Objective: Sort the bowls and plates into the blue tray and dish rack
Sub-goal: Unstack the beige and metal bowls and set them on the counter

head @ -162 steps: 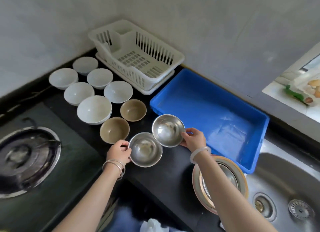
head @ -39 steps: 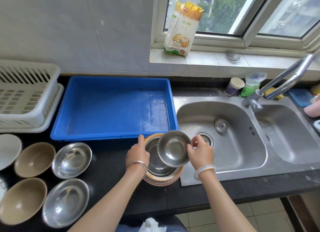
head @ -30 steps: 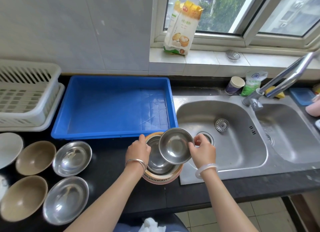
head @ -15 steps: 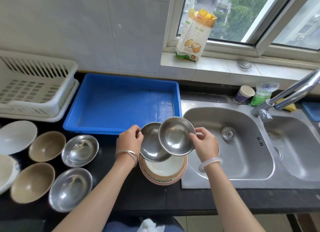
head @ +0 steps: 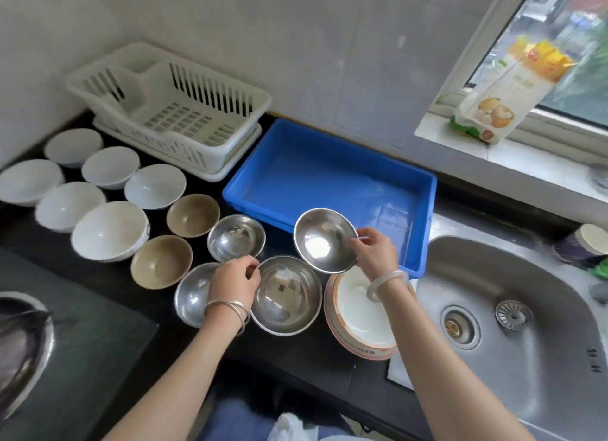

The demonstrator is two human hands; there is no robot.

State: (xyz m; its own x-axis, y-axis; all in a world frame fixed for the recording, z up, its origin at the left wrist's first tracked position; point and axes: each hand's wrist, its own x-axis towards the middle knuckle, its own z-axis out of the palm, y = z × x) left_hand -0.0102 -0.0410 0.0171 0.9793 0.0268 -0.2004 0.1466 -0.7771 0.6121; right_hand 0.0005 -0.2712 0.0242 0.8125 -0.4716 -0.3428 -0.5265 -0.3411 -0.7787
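My right hand (head: 373, 254) pinches the rim of a steel bowl (head: 324, 239), held tilted in the air above the near edge of the blue tray (head: 332, 185). My left hand (head: 233, 281) grips the rim of a larger steel bowl (head: 285, 300) that looks to sit on the dark surface (head: 108, 276), fingers closed over its left edge.

The tray is bare inside and lies open just behind the lifted bowl; the white dish rack (head: 171, 111) stands to its left, touching the wall. Under my right wrist lies a stack of plates (head: 357, 322), close to the sink (head: 513, 325) edge.

Left of my hands, two more steel bowls (head: 235, 238) sit close together, one partly hidden by my left hand. Past them come two tan bowls (head: 192, 215) and a cluster of white bowls (head: 110, 231), crowding the surface up to the stove (head: 23, 338).
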